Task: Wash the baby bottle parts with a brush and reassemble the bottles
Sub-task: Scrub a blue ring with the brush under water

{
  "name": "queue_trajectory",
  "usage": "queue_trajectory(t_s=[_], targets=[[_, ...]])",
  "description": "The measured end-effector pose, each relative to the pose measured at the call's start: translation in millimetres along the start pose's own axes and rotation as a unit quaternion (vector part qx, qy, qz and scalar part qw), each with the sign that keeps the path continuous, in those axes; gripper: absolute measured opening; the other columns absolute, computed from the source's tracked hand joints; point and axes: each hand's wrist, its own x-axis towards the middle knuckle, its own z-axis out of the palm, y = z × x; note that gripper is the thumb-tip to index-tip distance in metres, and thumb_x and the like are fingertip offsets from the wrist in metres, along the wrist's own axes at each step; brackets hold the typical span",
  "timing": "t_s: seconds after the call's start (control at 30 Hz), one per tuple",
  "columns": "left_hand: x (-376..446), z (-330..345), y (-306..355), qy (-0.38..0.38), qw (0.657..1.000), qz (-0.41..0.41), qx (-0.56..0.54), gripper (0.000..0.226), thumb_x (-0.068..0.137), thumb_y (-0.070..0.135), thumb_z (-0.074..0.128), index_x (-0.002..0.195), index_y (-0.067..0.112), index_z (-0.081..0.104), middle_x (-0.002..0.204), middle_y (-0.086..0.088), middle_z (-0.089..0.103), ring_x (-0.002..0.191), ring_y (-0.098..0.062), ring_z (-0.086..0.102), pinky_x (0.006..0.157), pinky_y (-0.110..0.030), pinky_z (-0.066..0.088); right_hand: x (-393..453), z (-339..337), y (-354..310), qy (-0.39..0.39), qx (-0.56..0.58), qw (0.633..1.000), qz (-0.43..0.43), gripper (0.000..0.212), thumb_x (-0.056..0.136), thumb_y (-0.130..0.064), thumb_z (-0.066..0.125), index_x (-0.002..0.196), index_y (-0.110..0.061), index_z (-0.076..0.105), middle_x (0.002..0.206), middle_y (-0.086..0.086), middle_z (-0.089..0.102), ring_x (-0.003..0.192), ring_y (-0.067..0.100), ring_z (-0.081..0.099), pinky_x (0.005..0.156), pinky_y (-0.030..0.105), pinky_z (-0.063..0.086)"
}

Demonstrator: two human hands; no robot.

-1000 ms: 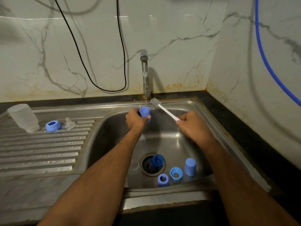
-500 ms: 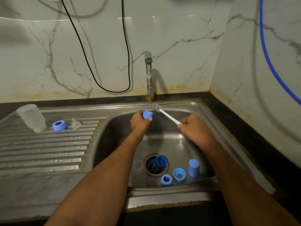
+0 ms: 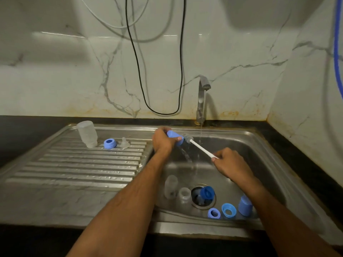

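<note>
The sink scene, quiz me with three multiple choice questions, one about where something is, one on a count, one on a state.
1. Where does the clear bottle stand?
A. on the drainboard, upside down
B. over the drain
C. on the black counter

2. How many blue rings lie on the drainboard?
A. one
B. two
C. three

3. What is the tap doing?
A. shut off
B. running a thin stream
C. hidden by a cloth

Answers:
1 A, its closed end points up, beside the blue ring and the clear nipple.
2 A, only one ring lies there; other blue parts sit in the basin.
3 B, water falls from the spout past the brush, which the right hand holds at the blue cap that the left hand grips.
</note>
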Motion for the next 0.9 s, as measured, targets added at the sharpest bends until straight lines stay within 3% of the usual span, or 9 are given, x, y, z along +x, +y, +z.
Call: queue_trajectory(t_s=[0.2, 0.47, 0.9], targets=[[22.1, -67.8, -0.8, 0.027, 0.994, 0.046, 0.094, 0.051, 0.073, 0.009, 0.088, 0.12, 0.012, 0.069, 0.122, -0.008, 0.067, 0.113, -0.024, 0.062, 0.096, -0.037, 0.054, -3.7, 6.6, -49.0, 0.002, 0.033, 0.999, -0.033, 0.023, 0.098, -0.029, 0.055, 0.11, -0.025, 0.074, 0.077, -0.005, 0.069, 0.071, 0.013, 0.066, 0.07, 0.038, 0.06], [45.4, -117.8, -17.1, 0.036, 0.981, 0.062, 0.182, 0.058, 0.069, 0.004, 0.09, 0.123, 0.007, 0.069, 0.121, -0.01, 0.069, 0.11, -0.024, 0.064, 0.099, -0.037, 0.053, -4.0, 32.2, -98.7, -0.002, 0.08, 0.996, -0.038, 0.028, 0.095, -0.029, 0.056, 0.117, -0.027, 0.073, 0.097, 0.0, 0.074, 0.089, 0.024, 0.068, 0.082, 0.044, 0.059], [54.8, -111.7, -27.7, -0.008, 0.966, 0.055, 0.254, 0.052, 0.076, 0.002, 0.083, 0.126, 0.008, 0.068, 0.13, -0.013, 0.065, 0.122, -0.03, 0.059, 0.105, -0.04, 0.047, 9.8, 38.3, -88.2, 0.007, 0.086, 0.996, -0.035, 0.028, 0.1, -0.027, 0.056, 0.123, -0.026, 0.071, 0.091, -0.001, 0.071, 0.078, 0.017, 0.065, 0.067, 0.031, 0.052]])
